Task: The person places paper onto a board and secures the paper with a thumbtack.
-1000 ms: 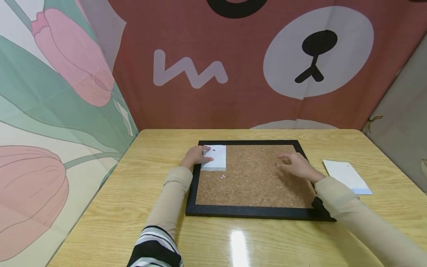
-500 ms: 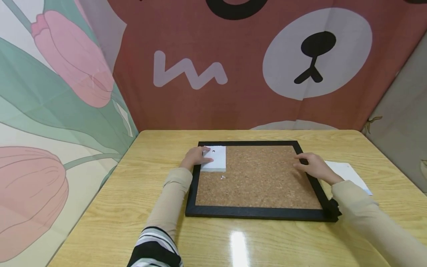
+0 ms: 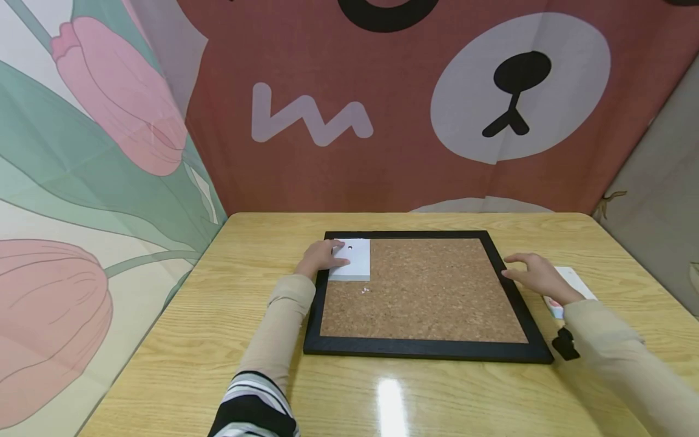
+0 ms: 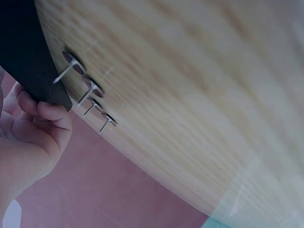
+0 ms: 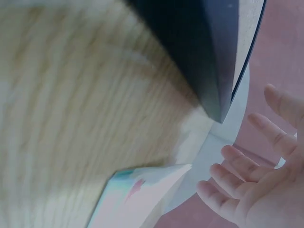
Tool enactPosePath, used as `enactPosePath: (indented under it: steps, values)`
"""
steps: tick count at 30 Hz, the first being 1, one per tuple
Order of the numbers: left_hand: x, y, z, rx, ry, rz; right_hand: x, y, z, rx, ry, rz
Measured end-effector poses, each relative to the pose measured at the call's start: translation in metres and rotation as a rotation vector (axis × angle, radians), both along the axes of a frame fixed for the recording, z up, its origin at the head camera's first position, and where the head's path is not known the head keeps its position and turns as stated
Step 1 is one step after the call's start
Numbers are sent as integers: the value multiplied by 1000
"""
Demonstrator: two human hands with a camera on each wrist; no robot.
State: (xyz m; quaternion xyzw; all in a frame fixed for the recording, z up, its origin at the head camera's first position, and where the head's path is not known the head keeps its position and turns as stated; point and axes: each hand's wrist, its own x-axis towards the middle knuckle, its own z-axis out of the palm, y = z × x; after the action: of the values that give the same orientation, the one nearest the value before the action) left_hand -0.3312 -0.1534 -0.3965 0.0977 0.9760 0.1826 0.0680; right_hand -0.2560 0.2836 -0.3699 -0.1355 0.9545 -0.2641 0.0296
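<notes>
Wooden table [image 3: 218,352]: left hand [image 3: 319,255] grips the rim of a corkboard [image 3: 431,288], thumb lying on a white paper [image 3: 359,262]; right hand [image 3: 536,276], fingers parted, empty, near a second paper [image 3: 576,281]. Apparent step: steadying the first; next calls for pinching the second.

No legible text (or numbers).

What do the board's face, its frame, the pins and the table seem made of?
Board's face: likely cork, matte, from its speckled brown granules.
Frame: perhaps painted wood or plastic; its low-sheen black surface leaves it open.
Pins: probably bright metal, from their thin, silvery shanks.
Table: glossy wood or wood-look laminate, from its grain and bright reflection.
</notes>
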Motion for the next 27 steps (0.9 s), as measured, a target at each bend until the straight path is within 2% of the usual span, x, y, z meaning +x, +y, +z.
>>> enactPosePath:
  steps: [12,24,27]
  values:
    - [-1,-2,-3,-20,14,-3,7,31,-2,48,-47,-32]
    - [-2,-4,-3,-18,25,-5,11,68,-7,165,-11,-61]
    - [-2,-4,-4,-25,24,-2,12,75,-6,200,-35,-83]
